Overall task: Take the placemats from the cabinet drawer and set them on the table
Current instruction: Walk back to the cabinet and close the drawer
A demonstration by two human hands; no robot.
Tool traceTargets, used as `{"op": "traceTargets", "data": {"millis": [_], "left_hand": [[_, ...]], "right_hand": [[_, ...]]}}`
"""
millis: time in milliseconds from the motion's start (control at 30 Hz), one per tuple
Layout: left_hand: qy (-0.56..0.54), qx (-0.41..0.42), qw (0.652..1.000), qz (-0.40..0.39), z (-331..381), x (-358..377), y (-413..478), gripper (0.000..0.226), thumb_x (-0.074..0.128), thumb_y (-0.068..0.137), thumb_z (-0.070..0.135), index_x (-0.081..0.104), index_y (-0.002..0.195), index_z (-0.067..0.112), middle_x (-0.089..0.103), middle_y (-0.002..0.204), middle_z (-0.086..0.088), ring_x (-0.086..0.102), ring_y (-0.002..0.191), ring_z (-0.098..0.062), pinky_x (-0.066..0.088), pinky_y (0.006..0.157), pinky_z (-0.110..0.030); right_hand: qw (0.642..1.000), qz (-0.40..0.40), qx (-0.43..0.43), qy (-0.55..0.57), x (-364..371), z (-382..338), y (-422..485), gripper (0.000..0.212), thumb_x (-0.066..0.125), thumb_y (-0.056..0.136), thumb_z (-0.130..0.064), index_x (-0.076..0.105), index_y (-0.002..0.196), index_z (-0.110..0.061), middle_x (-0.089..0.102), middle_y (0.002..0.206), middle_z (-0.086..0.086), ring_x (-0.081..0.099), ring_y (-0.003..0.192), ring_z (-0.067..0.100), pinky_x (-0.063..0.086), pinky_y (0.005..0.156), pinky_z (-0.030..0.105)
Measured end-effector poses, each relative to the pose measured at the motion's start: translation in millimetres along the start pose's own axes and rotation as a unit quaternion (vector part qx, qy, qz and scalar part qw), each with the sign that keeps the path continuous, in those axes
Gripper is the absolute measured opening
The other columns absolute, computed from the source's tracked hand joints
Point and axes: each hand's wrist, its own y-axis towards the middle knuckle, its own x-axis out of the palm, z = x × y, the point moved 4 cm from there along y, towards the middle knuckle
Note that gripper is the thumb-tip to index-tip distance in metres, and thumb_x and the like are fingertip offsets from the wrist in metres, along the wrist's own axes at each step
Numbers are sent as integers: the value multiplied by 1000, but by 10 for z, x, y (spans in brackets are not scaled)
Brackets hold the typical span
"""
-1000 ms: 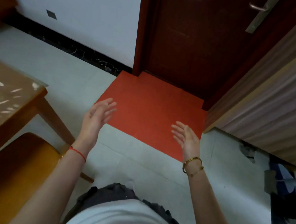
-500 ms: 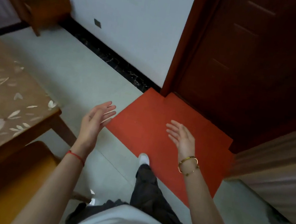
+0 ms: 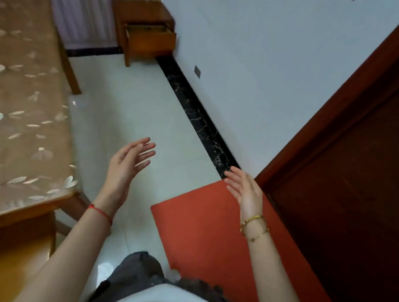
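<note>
Grip released on left hand (image 3: 127,165) and right hand (image 3: 245,190), cabinet (image 3: 144,30) drawer (image 3: 150,36) ajar, table (image 3: 17,106) edge left

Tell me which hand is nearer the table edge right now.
Left. The left hand hovers open beside the table corner; the right hand is farther, over the red mat by the door.

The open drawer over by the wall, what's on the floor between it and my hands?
Nothing: in the head view, only bare pale floor tile lies between the left hand, the right hand and the open drawer.
</note>
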Motion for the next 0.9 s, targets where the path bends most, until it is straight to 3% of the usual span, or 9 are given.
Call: {"op": "traceTargets", "data": {"millis": [300,667,900], "left_hand": [[-12,-11,996,91,-8,-9,1027,26,46,103,22,63,120,17,69,122,-7,64,118,-23,45,109,-42],[-20,21,991,129,537,-35,2977,26,46,103,20,64,120,16,69,123,-8,64,119,-24,44,109,-44],[-11,14,991,133,783,20,3971,25,46,102,20,66,118,17,70,122,-7,65,117,-23,46,108,-42]], "right_hand": [[996,-88,30,-18,635,-161,1326,31,40,102,-25,64,114,-8,68,114,15,65,101,24,48,96,35],[990,-140,21,-24,1834,-648,3213,27,43,100,-25,68,103,-16,70,110,12,65,104,25,50,95,33],[990,-138,24,-15,2312,-876,4101,30,44,100,-25,68,111,-11,72,108,9,66,106,24,50,97,35]]}}
